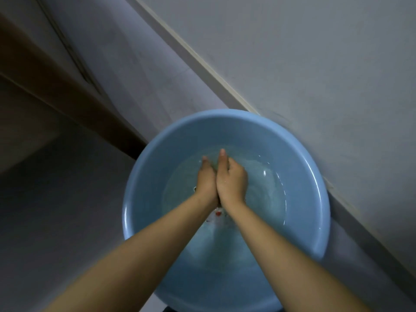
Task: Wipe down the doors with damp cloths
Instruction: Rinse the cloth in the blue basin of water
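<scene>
The cloth (217, 216) lies submerged in the blue basin (157, 154), visible only as a pale patch with a red mark below the wrists. The left hand (206, 180) and right hand (231, 181) press together in the water; whether either grip holds the cloth cannot be told.

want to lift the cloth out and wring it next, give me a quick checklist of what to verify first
1. Water in the blue basin: ok.
2. Left hand and right hand together over the water: ok.
3. Cloth gripped: cannot tell; only a pale, red-spotted bit shows below the wrists.
4. Cloth soaked through: cannot tell.
5. Basin steady, beside the wall: ok.
6. Door within view: ok.
</scene>
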`<action>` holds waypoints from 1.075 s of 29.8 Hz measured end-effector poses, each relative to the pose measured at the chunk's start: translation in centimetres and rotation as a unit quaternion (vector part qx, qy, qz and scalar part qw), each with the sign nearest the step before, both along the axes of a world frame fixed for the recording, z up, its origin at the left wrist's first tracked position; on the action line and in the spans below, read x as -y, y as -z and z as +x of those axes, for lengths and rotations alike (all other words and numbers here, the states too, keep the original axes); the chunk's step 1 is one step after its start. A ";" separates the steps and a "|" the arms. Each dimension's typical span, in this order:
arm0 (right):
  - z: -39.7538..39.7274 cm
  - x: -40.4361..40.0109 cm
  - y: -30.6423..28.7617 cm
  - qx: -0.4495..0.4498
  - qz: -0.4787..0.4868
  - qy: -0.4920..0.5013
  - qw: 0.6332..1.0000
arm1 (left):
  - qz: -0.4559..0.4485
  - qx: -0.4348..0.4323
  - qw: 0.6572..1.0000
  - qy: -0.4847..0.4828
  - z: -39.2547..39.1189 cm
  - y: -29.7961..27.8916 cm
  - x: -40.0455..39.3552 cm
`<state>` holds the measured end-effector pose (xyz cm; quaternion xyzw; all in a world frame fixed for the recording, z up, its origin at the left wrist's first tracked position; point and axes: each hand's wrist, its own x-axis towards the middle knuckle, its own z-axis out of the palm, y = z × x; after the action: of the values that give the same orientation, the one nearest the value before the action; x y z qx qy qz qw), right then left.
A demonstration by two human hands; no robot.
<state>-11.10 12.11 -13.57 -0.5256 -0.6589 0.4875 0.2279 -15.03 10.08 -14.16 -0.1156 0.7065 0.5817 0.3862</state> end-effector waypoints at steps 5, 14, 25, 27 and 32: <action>-0.3 -2.1 1.5 0.123 0.017 -0.161 0.979 | -0.066 -0.083 0.994 0.012 -0.4 -0.3 0.5; 3.7 -3.5 4.1 0.266 -0.029 -0.174 0.948 | -0.168 -0.176 0.939 0.245 -3.1 0.9 4.5; 1.3 -4.8 -4.4 -0.137 -0.203 -0.121 0.962 | 0.119 -0.194 0.919 0.322 -0.8 -3.0 4.0; 1.4 -5.2 -4.5 -0.174 -0.205 -0.057 0.962 | 0.099 -0.203 0.932 0.282 -0.9 -3.5 3.5; 1.2 -2.2 -3.0 -0.098 -0.151 0.068 0.981 | 0.085 -0.159 0.980 0.086 -0.3 -4.5 1.3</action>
<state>-9.91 14.27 -10.60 -0.5472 -0.5147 0.6140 0.2421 -15.32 8.83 -9.64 0.0732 0.7139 0.6154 0.3260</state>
